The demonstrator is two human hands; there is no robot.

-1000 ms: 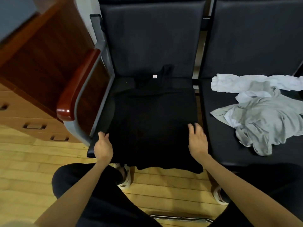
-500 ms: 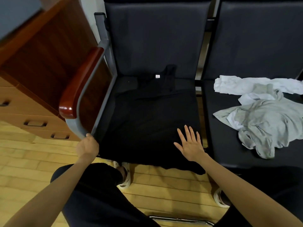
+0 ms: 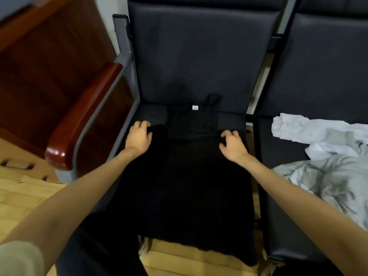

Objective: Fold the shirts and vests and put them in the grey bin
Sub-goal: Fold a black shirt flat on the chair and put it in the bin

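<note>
A black vest [image 3: 185, 188] lies flat on the left chair seat [image 3: 151, 114], with its white neck label toward the backrest and its hem hanging over the front edge. My left hand [image 3: 139, 137] grips the vest's upper left corner with curled fingers. At the upper right corner, my right hand [image 3: 232, 145] curls its fingers onto the fabric. A grey shirt [image 3: 330, 180] and a white garment [image 3: 310, 132] lie crumpled on the right chair seat.
A red-brown wooden armrest [image 3: 79, 124] on a grey frame borders the left seat. Beyond it stands a wooden desk with drawers [image 3: 39, 62]; a grey object [image 3: 12, 5] shows at its top corner. My dark-trousered legs and a wooden floor [image 3: 23, 196] are below.
Both hands left the vest's lower part near the front edge and reached forward to its upper corners by the shoulder straps. The view has moved closer to the seat.
</note>
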